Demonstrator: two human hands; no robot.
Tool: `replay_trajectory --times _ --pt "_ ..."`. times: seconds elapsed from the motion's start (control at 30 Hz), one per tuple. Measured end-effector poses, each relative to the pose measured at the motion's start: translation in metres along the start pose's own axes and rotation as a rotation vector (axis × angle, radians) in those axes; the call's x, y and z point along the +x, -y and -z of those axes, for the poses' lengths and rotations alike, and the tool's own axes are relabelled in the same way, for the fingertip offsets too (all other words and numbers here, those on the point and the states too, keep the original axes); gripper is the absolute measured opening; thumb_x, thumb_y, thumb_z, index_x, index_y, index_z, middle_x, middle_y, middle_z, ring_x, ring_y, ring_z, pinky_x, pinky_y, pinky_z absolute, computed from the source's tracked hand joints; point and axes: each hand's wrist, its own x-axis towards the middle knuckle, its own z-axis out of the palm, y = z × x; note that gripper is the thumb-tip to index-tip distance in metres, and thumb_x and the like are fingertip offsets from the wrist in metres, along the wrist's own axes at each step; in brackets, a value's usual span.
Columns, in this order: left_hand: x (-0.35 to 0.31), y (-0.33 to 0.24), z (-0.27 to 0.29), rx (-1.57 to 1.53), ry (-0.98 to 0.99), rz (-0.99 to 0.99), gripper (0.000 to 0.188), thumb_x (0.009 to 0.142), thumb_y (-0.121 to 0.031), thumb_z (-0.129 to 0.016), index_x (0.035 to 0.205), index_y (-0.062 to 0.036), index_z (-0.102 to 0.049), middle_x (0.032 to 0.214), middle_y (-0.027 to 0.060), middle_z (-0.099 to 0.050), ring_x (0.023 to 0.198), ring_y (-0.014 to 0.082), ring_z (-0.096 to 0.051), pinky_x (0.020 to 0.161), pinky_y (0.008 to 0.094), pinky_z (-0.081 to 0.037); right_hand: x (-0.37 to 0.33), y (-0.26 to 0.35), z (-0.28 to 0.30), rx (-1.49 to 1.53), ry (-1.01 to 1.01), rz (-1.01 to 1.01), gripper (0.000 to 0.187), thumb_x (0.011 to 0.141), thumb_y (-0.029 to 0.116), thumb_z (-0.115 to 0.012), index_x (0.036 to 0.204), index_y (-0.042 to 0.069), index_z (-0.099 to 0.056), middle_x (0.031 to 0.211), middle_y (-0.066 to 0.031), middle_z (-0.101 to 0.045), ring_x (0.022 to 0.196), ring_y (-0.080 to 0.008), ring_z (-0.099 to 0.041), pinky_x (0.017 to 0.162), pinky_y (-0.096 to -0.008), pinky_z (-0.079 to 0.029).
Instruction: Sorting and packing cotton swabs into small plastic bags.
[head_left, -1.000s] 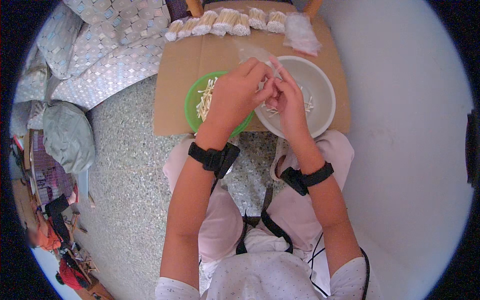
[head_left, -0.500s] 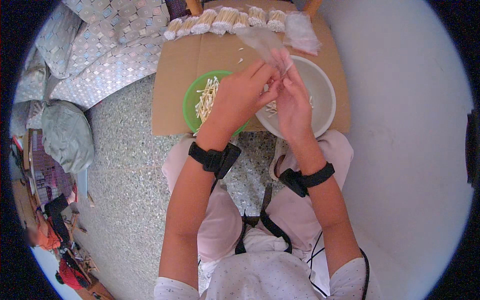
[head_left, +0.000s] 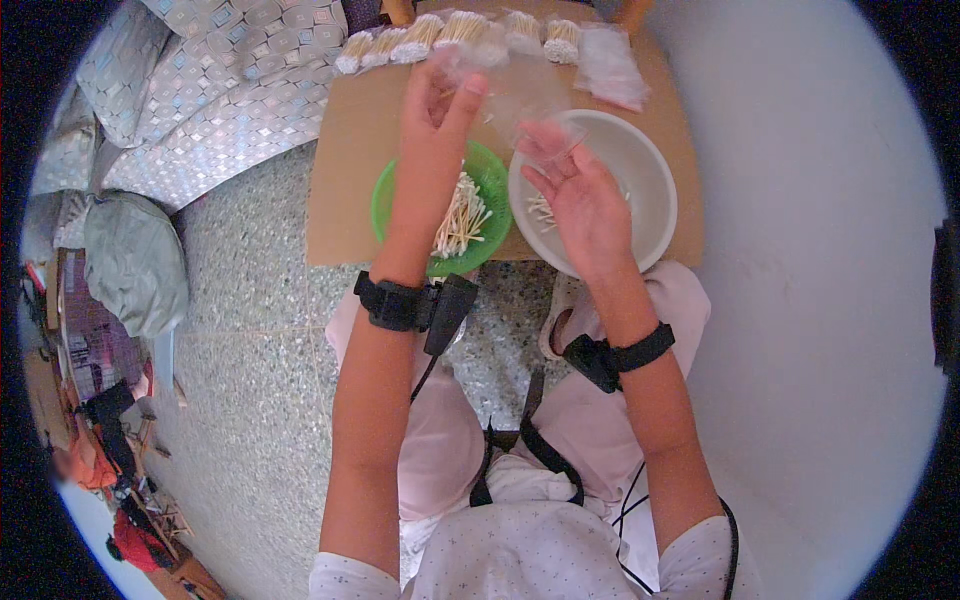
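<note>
A clear plastic bag (head_left: 525, 92) is stretched between my two hands above the cardboard. My left hand (head_left: 437, 115) pinches its far left part, with the thumb and fingers around the film. At the near right edge, my right hand (head_left: 585, 205) has the film at its fingertips, palm turned up and fingers partly curled. Below my left forearm is a green bowl (head_left: 496, 170) holding a heap of cotton swabs (head_left: 463, 217). Under my right hand, a white bowl (head_left: 655, 185) contains a few cotton swabs (head_left: 541, 211), partly hidden by the hand.
Filled packs of cotton swabs (head_left: 417, 38) line the far edge of the cardboard (head_left: 345, 180). Flat clear bags (head_left: 610, 70) lie at their right end. A wall (head_left: 800, 250) rises on the right. Patterned cloth (head_left: 220, 100) and a grey-green bag (head_left: 135, 265) are at the left.
My hands have drawn apart; the left moved up and away, spreading the plastic bag between them. The left forearm now uncovers more of the green bowl's right side.
</note>
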Motion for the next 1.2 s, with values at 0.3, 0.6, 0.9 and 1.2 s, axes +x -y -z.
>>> replay_trajectory --times 0.3,0.6,0.9,1.2 --pt "-0.006 -0.011 0.004 0.025 -0.002 0.117 0.027 0.09 -0.027 -0.061 0.101 -0.0024 -0.064 0.094 0.0027 -0.064 0.081 0.0095 -0.056 0.072 0.0234 -0.045 -0.002 0.005 -0.007 -0.09 -0.012 0.033 0.069 0.089 0.031 -0.051 0.146 0.009 -0.018 0.14 -0.0136 -0.041 0.12 -0.0212 -0.045 0.098 -0.0354 -0.038" --pt "-0.028 -0.011 -0.015 0.648 0.187 -0.471 0.027 0.08 -0.022 -0.066 0.103 -0.0085 -0.061 0.09 0.0073 -0.059 0.085 0.0238 -0.057 0.071 0.036 -0.046 0.0 0.004 0.003 0.192 0.046 0.113 0.071 0.091 0.026 -0.048 0.148 0.017 -0.007 0.15 -0.012 -0.025 0.132 -0.0218 -0.032 0.101 -0.0394 -0.036" --pt "-0.025 0.0 -0.027 0.792 0.221 -0.514 0.016 0.079 -0.017 -0.061 0.094 -0.0091 -0.059 0.086 0.0088 -0.058 0.082 0.0286 -0.057 0.07 0.0401 -0.047 0.001 -0.004 0.001 0.24 0.024 0.018 0.067 0.089 0.027 -0.049 0.146 0.008 -0.019 0.144 -0.0066 -0.033 0.127 -0.0189 -0.038 0.102 -0.0358 -0.033" --pt "-0.025 0.006 -0.026 0.9 0.255 -0.537 0.017 0.082 -0.023 -0.059 0.091 -0.0079 -0.059 0.089 0.0128 -0.059 0.082 0.033 -0.058 0.071 0.0415 -0.048 -0.001 -0.004 -0.003 0.218 -0.022 0.014 0.068 0.089 0.026 -0.048 0.146 0.006 -0.017 0.145 -0.0072 -0.032 0.13 -0.0202 -0.035 0.106 -0.0355 -0.029"
